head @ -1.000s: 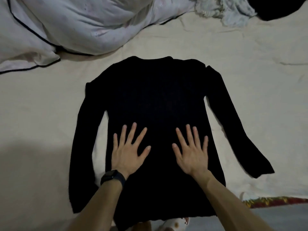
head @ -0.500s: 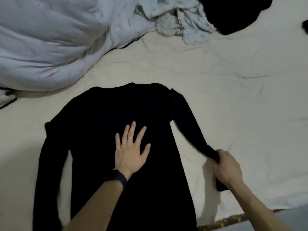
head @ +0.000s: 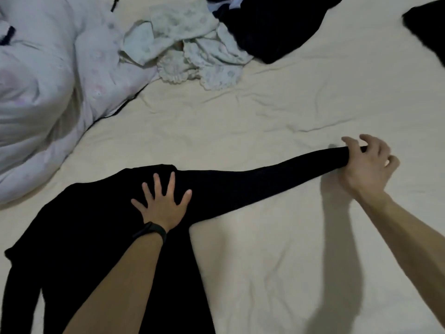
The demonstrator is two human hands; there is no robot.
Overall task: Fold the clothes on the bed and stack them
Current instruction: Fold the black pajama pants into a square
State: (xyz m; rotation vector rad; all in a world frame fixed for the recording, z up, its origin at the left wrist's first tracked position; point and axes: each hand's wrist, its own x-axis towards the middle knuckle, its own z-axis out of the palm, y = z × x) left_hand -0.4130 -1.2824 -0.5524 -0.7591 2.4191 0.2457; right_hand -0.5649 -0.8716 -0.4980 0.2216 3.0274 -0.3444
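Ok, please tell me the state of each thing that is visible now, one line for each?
Black top: lying spread out, unfolded.
Sleeve: pulled out straight to the side.
Left hand: fingers spread, pressing flat on the top.
Right hand: holding the sleeve end.
Pale garment: crumpled, unfolded.
Dark clothes: heaped, unfolded.

The cream bed (head: pixel 265 249) carries a black top (head: pixel 96 225), a white duvet (head: pixel 48 104), pale clothes (head: pixel 192 56) and dark clothes (head: pixel 277 27).
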